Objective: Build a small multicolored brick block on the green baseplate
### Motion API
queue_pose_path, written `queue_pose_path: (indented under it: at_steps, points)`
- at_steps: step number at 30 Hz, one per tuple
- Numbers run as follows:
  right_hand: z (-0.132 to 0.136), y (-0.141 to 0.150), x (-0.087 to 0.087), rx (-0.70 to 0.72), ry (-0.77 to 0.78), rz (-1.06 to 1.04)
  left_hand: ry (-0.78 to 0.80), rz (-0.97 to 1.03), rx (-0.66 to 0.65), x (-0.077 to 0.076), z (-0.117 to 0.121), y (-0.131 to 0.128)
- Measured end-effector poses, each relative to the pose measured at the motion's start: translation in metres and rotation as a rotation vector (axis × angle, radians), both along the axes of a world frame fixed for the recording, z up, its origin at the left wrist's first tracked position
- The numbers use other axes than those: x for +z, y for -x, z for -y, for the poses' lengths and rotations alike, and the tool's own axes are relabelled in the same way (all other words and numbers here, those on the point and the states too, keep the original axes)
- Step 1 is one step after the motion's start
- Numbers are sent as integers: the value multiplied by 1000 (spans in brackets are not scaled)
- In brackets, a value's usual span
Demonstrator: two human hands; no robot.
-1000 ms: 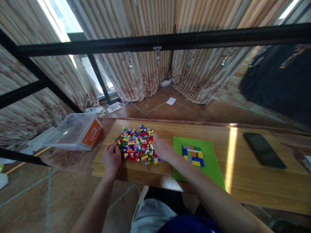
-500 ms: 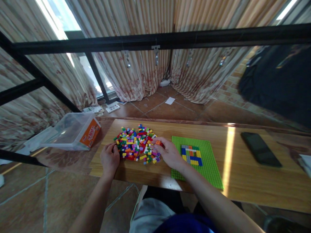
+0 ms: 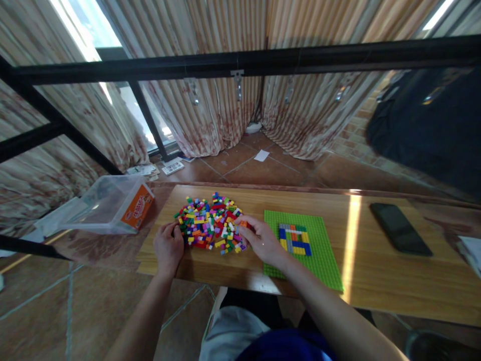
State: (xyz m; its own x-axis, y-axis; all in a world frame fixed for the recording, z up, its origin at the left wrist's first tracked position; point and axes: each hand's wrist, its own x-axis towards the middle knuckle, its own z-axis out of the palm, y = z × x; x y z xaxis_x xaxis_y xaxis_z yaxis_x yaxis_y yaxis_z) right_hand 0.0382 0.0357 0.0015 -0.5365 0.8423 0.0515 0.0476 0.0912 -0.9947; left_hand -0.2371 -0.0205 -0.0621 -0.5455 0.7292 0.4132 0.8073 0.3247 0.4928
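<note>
A heap of small toy bricks (image 3: 203, 225) in many colours lies on the wooden table. At its left edge rests my left hand (image 3: 169, 245), fingers curled in, and what they hold, if anything, is hidden. My right hand (image 3: 261, 243) is at the heap's right side, with an orange brick (image 3: 243, 224) pinched between thumb and fingers. Just right of that hand lies a green baseplate (image 3: 323, 250). On it stands a small frame of bricks (image 3: 295, 239) in blue, yellow, grey, orange, white and green; my right forearm passes over the plate's near edge.
A clear plastic box (image 3: 101, 205) with an orange label stands left of the bricks. A dark phone (image 3: 400, 229) lies on the table (image 3: 361, 296) to the right. Across the back runs a black metal bar (image 3: 210, 65) before striped curtains.
The view has shifted very slightly. Both hands stay in nearly the same places, the right one still holding the orange brick.
</note>
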Motion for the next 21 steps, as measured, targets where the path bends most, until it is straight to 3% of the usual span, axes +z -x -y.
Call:
queue_pose_path:
  at_steps: [5, 12, 17, 21]
  points:
    - [3, -2, 1, -48, -20, 33, 8, 7, 4, 0, 0, 0]
    - [22, -16, -4, -146, 77, -4, -40, 95, -4, 6, 2, -3]
    - [44, -30, -15, -169, 4, 204, -76, 171, 20, 13, 5, -2]
    - [56, -45, -23, -240, -36, 264, -215, 71, 59, 20, 12, -8]
